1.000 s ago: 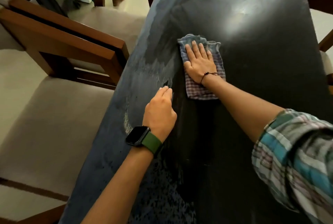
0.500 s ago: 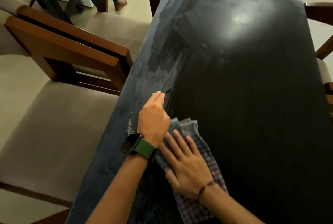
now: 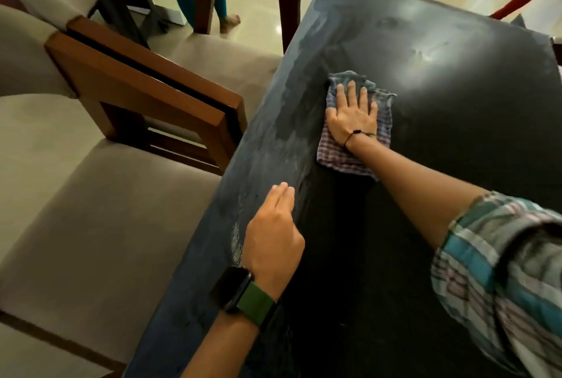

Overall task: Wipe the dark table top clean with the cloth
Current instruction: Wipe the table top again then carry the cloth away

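Far left: two cushioned chairs (image 3: 100, 213) with wooden arms, drawn up beside the table's left edge. Behind them, on the pale floor, another person's legs (image 3: 223, 9) in teal.

Left hand (image 3: 272, 237) resting on the dark table top (image 3: 456, 149) near its left edge, fingers straight and close together, holding nothing; black watch (image 3: 232, 288) on a green strap at the wrist. Dusty grey smears (image 3: 273, 146) along the table's left side, from beside this hand up toward the far corner.

Farther along, right hand (image 3: 352, 117) pressed flat on the checked cloth (image 3: 349, 158), fingers straight and slightly spread, thin dark cord at the wrist. Cloth lying flat on the table top, at the border between the grey smears and the darker surface, well apart from the left hand.

Right edge: plaid sleeve (image 3: 498, 280) rolled to the elbow.
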Motion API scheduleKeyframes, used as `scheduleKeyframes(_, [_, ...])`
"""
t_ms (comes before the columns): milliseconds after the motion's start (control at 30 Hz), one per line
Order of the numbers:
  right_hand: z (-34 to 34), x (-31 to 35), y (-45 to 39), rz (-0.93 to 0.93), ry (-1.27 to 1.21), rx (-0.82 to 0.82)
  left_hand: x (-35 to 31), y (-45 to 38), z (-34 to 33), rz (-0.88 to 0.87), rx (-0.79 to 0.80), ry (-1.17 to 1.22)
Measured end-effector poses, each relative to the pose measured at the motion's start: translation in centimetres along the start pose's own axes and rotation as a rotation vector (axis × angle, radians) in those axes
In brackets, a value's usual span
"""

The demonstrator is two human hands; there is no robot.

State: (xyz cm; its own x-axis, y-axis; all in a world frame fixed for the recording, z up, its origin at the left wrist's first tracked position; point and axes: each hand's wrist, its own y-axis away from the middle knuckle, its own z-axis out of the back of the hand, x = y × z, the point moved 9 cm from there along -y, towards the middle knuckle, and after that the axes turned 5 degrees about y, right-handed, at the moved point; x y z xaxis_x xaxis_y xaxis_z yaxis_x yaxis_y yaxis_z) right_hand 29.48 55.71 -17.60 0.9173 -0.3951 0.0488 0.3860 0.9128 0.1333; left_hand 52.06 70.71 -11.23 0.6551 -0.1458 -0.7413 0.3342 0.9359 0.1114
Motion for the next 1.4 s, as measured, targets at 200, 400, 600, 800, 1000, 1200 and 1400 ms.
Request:
scheduleKeyframes(200, [-2.6, 8.8, 18.2, 0.491, 0.119, 0.112, -2.9, 0.1, 3.4, -0.048, -0.1, 0.081])
scheduleKeyframes(400, [-4.2, 9.8, 29.9, 0.8, 0.115, 0.057, -0.5, 0.0, 3.5, 0.053, -0.05, 0.02])
scheduleKeyframes(600, [-3.4, 10.4, 19.2, 0.706, 0.143, 0.036, 1.0, -0.3, 2.5, 0.087, -0.013, 0.019])
scheduleKeyframes(800, [-1.1, 10.6, 4.8, 0.532, 0.136, -0.008, 3.0, -0.2, 1.3, 0.12, -0.016, 0.033])
scheduleKeyframes(1000, [0.1, 10.3, -2.1, 0.335, 0.117, 0.008, 2.7, 1.3, 2.0, 0.063, 0.016, 0.015])
scheduleKeyframes(1200, [-0.5, 15.1, 12.6, 0.577, 0.118, 0.068, 1.1, 1.5, 5.1, 0.038, -0.087, 0.051])
scheduleKeyframes(1400, [-2.9, 17.4, 32.3, 1.051, 0.037, 0.082, 2.7, 0.0, 7.8, 0.114, -0.159, 0.016])
